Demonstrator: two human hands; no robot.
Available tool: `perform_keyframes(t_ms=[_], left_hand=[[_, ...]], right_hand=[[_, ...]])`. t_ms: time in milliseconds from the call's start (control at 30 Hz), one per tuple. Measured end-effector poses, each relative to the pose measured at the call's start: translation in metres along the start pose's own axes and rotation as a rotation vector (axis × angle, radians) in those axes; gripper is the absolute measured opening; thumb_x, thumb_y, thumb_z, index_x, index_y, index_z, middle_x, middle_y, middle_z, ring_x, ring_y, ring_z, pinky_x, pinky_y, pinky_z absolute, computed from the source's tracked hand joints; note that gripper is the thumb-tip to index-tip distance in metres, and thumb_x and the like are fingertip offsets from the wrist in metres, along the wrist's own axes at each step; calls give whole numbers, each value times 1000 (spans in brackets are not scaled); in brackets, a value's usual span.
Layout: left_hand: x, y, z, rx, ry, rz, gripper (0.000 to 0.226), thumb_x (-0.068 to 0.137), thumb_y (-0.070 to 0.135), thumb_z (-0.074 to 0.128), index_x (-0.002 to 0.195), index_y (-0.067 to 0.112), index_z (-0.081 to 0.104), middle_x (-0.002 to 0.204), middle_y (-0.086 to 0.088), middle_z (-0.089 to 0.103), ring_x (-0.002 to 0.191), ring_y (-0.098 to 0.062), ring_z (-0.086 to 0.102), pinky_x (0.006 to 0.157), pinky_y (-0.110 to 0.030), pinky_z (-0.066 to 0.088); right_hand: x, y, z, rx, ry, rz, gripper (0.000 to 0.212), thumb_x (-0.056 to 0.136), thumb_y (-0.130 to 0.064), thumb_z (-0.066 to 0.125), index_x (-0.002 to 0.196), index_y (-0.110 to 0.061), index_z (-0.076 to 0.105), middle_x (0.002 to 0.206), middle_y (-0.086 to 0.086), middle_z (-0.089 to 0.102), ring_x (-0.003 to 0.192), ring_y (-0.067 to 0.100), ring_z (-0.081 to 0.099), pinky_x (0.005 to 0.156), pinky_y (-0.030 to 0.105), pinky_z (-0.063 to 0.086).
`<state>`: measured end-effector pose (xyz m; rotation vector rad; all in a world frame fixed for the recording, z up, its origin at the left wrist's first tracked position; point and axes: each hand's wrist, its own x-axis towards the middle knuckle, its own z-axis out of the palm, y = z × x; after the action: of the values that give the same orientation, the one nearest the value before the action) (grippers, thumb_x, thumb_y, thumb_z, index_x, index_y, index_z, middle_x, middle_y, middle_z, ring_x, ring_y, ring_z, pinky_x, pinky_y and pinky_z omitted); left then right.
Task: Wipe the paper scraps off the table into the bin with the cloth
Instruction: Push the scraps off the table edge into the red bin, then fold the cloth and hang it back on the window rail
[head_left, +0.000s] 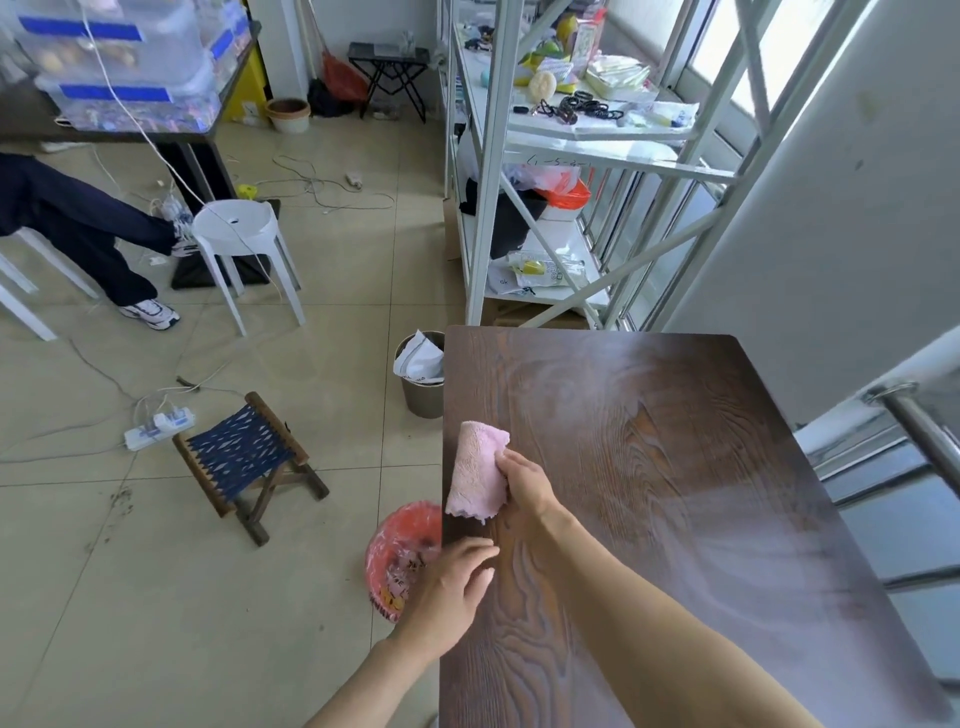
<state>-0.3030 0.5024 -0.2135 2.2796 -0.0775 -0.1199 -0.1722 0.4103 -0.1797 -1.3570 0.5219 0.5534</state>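
Observation:
A folded pink cloth lies at the left edge of the dark wooden table, and my right hand grips its right side. Below the table edge stands a bin lined with a red plastic bag, directly under the cloth's near end. My left hand hovers at the table edge over the bin, fingers together and slightly curled, holding nothing that I can see. No paper scraps show on the tabletop.
A grey bin with white paper in it stands on the floor by the table's far left corner. A small folding stool, a power strip, a white stool, a seated person's legs and a white shelf rack surround the area.

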Motion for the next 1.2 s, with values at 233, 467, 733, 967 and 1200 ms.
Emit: perform_keyframes(t_ms=[233,467,733,967,1200], left_hand=[[56,42,-32,-870,229,-582,29,97,5,38,121,4,54,113,-16,63,96,-28,62,87,-37,52],[96,117,-32,-829,-49,-534,34,94,29,37,103,14,67,92,-15,71,73,-24,68,64,-34,53],[140,196,23,-615,-127,-360,20,91,15,56,97,0,67,88,-14,69,79,-25,64,61,-28,47],[177,271,90,-472,104,-304,15,87,13,61,80,0,63,73,-8,62,69,-23,55,62,-31,43],[213,353,141,-464,101,-220,11,89,20,52,90,11,58,87,-8,64,85,-27,60,75,-35,48]], right_hand=[[-22,-14,-24,50,-23,-35,20,91,-16,56,98,-1,68,79,12,71,65,23,67,57,28,54],[-42,-45,-58,-350,244,-357,18,89,-16,50,82,-9,65,74,-4,66,70,12,62,58,16,45],[-58,-94,-165,-305,539,-470,18,90,-19,53,76,-12,61,66,-8,61,61,4,55,60,22,40],[-79,-124,-280,-213,719,-439,15,85,-18,54,74,-15,64,68,-3,64,70,19,59,64,26,40],[-93,-144,-390,-205,627,-298,54,80,-56,60,50,-17,37,51,-1,35,49,15,35,50,26,29]])
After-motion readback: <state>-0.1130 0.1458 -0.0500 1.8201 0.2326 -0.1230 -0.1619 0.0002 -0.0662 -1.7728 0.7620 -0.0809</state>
